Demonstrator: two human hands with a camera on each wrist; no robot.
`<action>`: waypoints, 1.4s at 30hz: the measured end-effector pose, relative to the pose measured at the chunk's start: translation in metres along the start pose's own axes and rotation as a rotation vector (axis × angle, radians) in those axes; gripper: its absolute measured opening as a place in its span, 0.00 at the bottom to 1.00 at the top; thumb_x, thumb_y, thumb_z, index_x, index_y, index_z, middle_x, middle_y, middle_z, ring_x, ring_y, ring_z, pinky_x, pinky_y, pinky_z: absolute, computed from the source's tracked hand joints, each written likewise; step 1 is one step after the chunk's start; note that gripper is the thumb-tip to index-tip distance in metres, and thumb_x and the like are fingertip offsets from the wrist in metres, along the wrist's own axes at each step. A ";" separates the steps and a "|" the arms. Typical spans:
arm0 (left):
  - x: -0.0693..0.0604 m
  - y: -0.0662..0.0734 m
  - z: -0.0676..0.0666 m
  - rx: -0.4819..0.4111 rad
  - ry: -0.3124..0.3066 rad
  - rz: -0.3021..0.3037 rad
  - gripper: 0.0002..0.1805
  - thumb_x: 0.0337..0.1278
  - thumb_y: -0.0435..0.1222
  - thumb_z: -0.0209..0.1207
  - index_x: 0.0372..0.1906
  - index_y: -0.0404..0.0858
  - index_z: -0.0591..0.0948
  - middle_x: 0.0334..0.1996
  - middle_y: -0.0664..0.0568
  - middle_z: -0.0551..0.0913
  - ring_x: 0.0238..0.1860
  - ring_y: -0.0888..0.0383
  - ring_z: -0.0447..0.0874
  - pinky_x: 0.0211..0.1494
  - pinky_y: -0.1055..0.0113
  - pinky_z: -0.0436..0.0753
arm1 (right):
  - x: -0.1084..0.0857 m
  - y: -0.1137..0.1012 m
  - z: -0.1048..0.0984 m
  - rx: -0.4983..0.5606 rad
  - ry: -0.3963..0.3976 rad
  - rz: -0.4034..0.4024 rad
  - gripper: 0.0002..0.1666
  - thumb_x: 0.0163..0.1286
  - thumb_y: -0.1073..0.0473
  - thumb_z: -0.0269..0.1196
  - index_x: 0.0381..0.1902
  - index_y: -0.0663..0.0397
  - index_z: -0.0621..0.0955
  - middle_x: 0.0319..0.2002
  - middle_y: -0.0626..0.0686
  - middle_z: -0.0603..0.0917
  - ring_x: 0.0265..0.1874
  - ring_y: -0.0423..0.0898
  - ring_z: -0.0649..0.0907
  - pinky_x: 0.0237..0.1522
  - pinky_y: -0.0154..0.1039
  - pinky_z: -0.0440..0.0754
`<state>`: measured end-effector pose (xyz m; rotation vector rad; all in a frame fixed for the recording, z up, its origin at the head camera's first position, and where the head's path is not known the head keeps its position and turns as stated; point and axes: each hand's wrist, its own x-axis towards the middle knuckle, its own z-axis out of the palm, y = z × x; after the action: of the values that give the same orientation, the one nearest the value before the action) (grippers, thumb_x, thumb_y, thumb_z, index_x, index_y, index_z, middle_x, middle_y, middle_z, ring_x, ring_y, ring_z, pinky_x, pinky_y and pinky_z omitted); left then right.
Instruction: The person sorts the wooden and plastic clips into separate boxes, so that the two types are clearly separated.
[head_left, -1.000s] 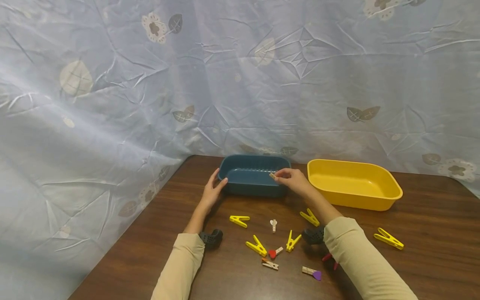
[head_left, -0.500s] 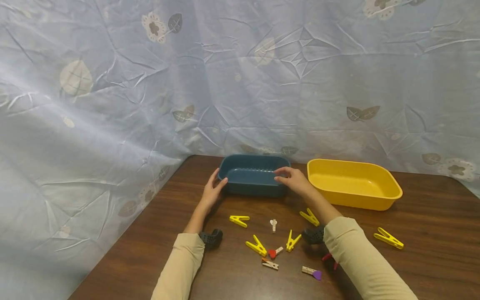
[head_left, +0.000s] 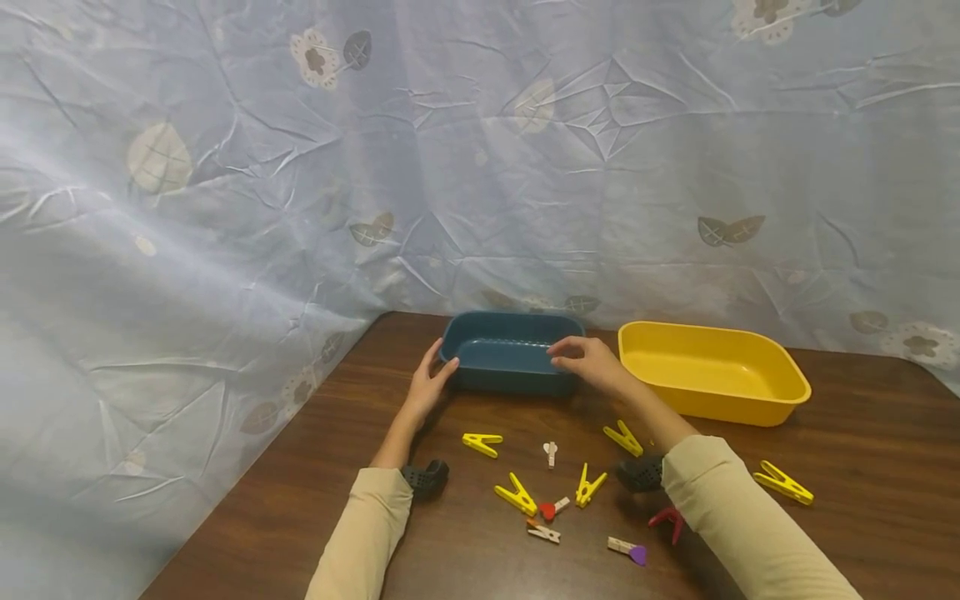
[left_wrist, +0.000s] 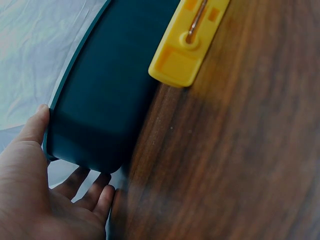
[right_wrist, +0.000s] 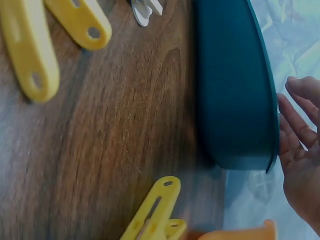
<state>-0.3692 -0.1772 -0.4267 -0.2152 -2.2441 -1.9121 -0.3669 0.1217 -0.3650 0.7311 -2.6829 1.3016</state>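
Observation:
At the left end of the blue container point(head_left: 517, 382), the left hand point(head_left: 429, 385) holds its corner, thumb at the rim and fingers around the end. The left wrist view has this hand point(left_wrist: 60, 185) against the container's wall point(left_wrist: 105, 90). Over the container's right end is the right hand point(head_left: 592, 363), fingers apart and slightly bent, with nothing visible between them. In the right wrist view the hand point(right_wrist: 302, 135) appears beside the rim of the container point(right_wrist: 235, 90). Part of the container's inside is hidden by the right hand.
A yellow container point(head_left: 712, 400) stands to the right. Nearer lie several yellow clips point(head_left: 482, 443), a white-heart peg point(head_left: 551, 454), a red-heart peg point(head_left: 555, 508), an orange-tipped peg point(head_left: 543, 532), a purple-heart peg point(head_left: 627, 550) and a red clip point(head_left: 669, 521).
The small wooden peg pinched by the right hand a second ago has left its fingers, which have parted. The left hand stays at the blue container. The head view has shifted slightly.

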 end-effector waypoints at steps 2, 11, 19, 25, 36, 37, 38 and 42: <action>0.000 0.000 0.001 -0.011 -0.006 -0.004 0.36 0.61 0.44 0.56 0.71 0.44 0.56 0.64 0.35 0.59 0.63 0.42 0.60 0.60 0.48 0.63 | -0.003 -0.004 -0.001 -0.030 -0.018 -0.030 0.14 0.65 0.60 0.61 0.47 0.60 0.80 0.43 0.55 0.81 0.43 0.52 0.79 0.44 0.46 0.77; -0.017 0.027 0.000 -0.013 -0.053 -0.011 0.35 0.63 0.39 0.54 0.70 0.35 0.53 0.64 0.30 0.56 0.63 0.37 0.57 0.60 0.46 0.62 | -0.026 -0.023 0.004 -0.069 -0.181 -0.184 0.10 0.63 0.62 0.61 0.42 0.60 0.81 0.37 0.51 0.82 0.36 0.46 0.79 0.41 0.43 0.77; -0.014 0.020 0.001 -0.026 -0.042 -0.012 0.36 0.62 0.40 0.55 0.70 0.37 0.54 0.64 0.31 0.58 0.63 0.39 0.58 0.60 0.47 0.61 | -0.053 -0.015 0.017 -0.102 -0.370 -0.257 0.09 0.60 0.68 0.62 0.40 0.59 0.81 0.37 0.50 0.82 0.37 0.44 0.80 0.41 0.39 0.78; -0.001 0.000 0.002 0.001 -0.005 0.013 0.36 0.61 0.43 0.56 0.70 0.41 0.56 0.64 0.34 0.60 0.62 0.40 0.60 0.60 0.49 0.63 | -0.064 -0.013 0.024 -0.156 -0.430 -0.328 0.15 0.53 0.74 0.61 0.37 0.55 0.83 0.36 0.46 0.80 0.35 0.44 0.77 0.40 0.39 0.76; -0.001 0.000 0.001 0.014 0.003 0.015 0.35 0.61 0.43 0.56 0.70 0.41 0.56 0.63 0.33 0.61 0.62 0.41 0.61 0.60 0.49 0.63 | -0.068 -0.009 0.032 -0.214 -0.408 -0.334 0.06 0.54 0.68 0.66 0.31 0.53 0.84 0.28 0.42 0.77 0.26 0.35 0.75 0.30 0.32 0.74; -0.001 0.000 0.001 0.013 0.003 0.015 0.35 0.61 0.43 0.56 0.70 0.41 0.56 0.63 0.33 0.61 0.62 0.41 0.61 0.60 0.49 0.63 | -0.068 -0.008 0.032 -0.214 -0.405 -0.333 0.06 0.54 0.67 0.66 0.31 0.53 0.84 0.28 0.41 0.77 0.26 0.34 0.75 0.29 0.32 0.74; -0.001 0.000 0.001 0.014 0.004 0.015 0.35 0.61 0.43 0.56 0.70 0.41 0.56 0.63 0.33 0.61 0.62 0.40 0.61 0.60 0.49 0.63 | -0.068 -0.008 0.032 -0.213 -0.404 -0.331 0.06 0.54 0.67 0.66 0.31 0.53 0.84 0.28 0.41 0.77 0.25 0.34 0.75 0.28 0.31 0.74; -0.001 0.000 0.000 0.018 0.007 0.011 0.36 0.61 0.43 0.56 0.70 0.42 0.56 0.63 0.33 0.61 0.62 0.40 0.61 0.60 0.49 0.63 | -0.067 -0.009 0.033 -0.216 -0.404 -0.323 0.06 0.54 0.67 0.67 0.30 0.53 0.83 0.27 0.40 0.77 0.25 0.34 0.75 0.27 0.31 0.74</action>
<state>-0.3684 -0.1770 -0.4267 -0.2178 -2.2498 -1.8831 -0.2989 0.1180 -0.3969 1.4532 -2.7645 0.8456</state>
